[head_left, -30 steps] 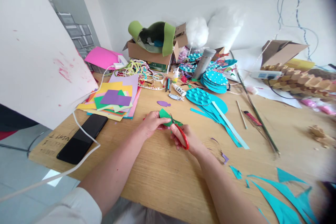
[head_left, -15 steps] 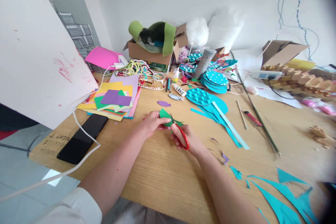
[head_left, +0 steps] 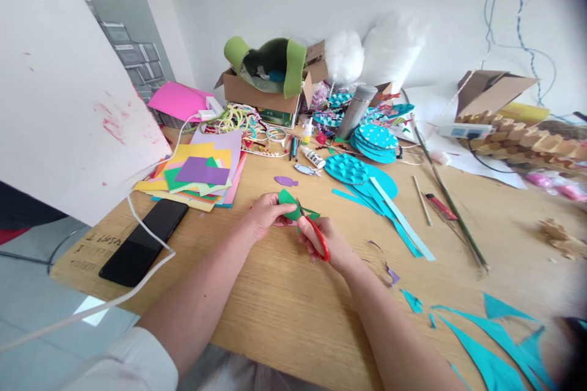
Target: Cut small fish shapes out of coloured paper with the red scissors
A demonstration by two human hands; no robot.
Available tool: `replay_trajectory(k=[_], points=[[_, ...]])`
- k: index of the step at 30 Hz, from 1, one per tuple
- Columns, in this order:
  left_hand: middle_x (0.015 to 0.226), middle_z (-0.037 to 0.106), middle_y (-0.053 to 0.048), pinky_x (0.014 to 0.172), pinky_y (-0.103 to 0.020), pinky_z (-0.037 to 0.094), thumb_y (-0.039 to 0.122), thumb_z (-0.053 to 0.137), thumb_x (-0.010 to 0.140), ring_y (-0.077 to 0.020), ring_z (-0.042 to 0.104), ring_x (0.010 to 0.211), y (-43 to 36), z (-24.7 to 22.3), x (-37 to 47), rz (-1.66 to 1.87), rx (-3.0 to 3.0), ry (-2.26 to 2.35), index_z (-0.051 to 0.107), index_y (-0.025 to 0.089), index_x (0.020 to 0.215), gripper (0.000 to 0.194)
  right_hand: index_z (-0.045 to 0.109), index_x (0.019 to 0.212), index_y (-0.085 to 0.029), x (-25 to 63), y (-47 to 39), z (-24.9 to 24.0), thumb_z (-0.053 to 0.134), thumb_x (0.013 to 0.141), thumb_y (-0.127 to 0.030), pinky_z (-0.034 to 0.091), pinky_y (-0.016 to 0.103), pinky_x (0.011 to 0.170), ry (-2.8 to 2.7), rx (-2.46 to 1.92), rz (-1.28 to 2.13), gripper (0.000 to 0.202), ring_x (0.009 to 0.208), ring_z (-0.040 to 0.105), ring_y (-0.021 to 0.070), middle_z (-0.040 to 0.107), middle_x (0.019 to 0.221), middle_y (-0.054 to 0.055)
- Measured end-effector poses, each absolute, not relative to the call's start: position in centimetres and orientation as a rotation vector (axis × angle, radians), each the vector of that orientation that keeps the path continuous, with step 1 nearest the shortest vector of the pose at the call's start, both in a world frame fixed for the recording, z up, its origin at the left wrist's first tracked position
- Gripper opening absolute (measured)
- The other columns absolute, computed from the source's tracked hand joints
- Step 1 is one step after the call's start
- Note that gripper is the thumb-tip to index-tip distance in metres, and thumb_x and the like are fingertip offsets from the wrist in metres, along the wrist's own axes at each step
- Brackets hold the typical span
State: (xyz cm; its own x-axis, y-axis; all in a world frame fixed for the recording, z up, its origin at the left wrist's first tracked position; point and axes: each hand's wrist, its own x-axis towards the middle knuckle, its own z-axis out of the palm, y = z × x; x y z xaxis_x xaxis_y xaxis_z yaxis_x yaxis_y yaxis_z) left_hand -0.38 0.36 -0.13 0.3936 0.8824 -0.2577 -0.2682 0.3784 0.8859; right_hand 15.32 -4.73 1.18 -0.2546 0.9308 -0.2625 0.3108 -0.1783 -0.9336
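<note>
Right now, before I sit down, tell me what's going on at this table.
A person is working on paper with scissors. The left hand holds a piece of green paper, and the right hand grips red-handled scissors, their blades at the paper. A purple fish-shaped cutout lies just beyond the hands. A stack of coloured paper sits off to the left, and blue scraps lie at the near right.

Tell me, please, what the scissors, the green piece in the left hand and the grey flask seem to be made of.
Scissors: handles probably smooth plastic, evenly red; thin dark blades, likely metal.
Green piece: matte, thin, crisp-edged, so likely paper or thin card.
Grey flask: probably metal, from its silvery satin sheen, though metallic paint is possible.
</note>
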Motion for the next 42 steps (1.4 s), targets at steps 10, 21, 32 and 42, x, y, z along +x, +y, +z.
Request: replay_trajectory(k=[10, 21, 32, 42], points=[[0.063, 0.063, -0.002, 0.054, -0.023, 0.042, 0.032, 0.081, 0.054, -0.0094, 0.055, 0.054, 0.37, 0.03, -0.6, 0.833, 0.907, 0.859, 0.063, 0.011, 0.069, 0.031, 0.049, 0.053, -0.018, 15.44, -4.69, 1.12, 0.054, 0.073, -0.075, 0.031, 0.021, 0.033, -1.563, -1.449, 1.447, 0.061, 0.03, 0.044, 0.0088, 0.046, 0.038, -0.003], [0.063, 0.064, -0.003, 0.054, -0.024, 0.04, 0.033, 0.08, 0.054, -0.0092, 0.053, 0.052, 0.39, 0.04, -0.66, 0.833, 0.928, 0.898, 0.062, 0.012, 0.067, 0.03, 0.052, 0.053, -0.017, 15.57, -4.65, 0.97, 0.058, 0.073, -0.073, 0.031, 0.021, 0.033, -1.552, -1.472, 1.442, 0.06, 0.029, 0.043, 0.0085, 0.046, 0.034, -0.002], [0.06, 0.061, -0.001, 0.055, -0.023, 0.041, 0.031, 0.079, 0.055, -0.0095, 0.054, 0.053, 0.32, 0.03, -0.53, 0.829, 0.921, 0.88, 0.06, 0.012, 0.065, 0.029, 0.051, 0.053, -0.017, 15.44, -4.58, 0.93, 0.06, 0.07, -0.074, 0.032, 0.021, 0.032, -1.547, -1.468, 1.447, 0.06, 0.03, 0.044, 0.0093, 0.045, 0.037, -0.003], [0.062, 0.063, -0.003, 0.053, -0.022, 0.041, 0.03, 0.078, 0.056, -0.0092, 0.055, 0.053, 0.55, -0.2, -0.53, 0.835, 0.927, 0.875, 0.062, 0.011, 0.066, 0.027, 0.052, 0.053, -0.017, 15.65, -4.56, 0.76, 0.06, 0.07, -0.074, 0.033, 0.021, 0.033, -1.552, -1.479, 1.454, 0.06, 0.03, 0.045, 0.0092, 0.045, 0.038, -0.003]])
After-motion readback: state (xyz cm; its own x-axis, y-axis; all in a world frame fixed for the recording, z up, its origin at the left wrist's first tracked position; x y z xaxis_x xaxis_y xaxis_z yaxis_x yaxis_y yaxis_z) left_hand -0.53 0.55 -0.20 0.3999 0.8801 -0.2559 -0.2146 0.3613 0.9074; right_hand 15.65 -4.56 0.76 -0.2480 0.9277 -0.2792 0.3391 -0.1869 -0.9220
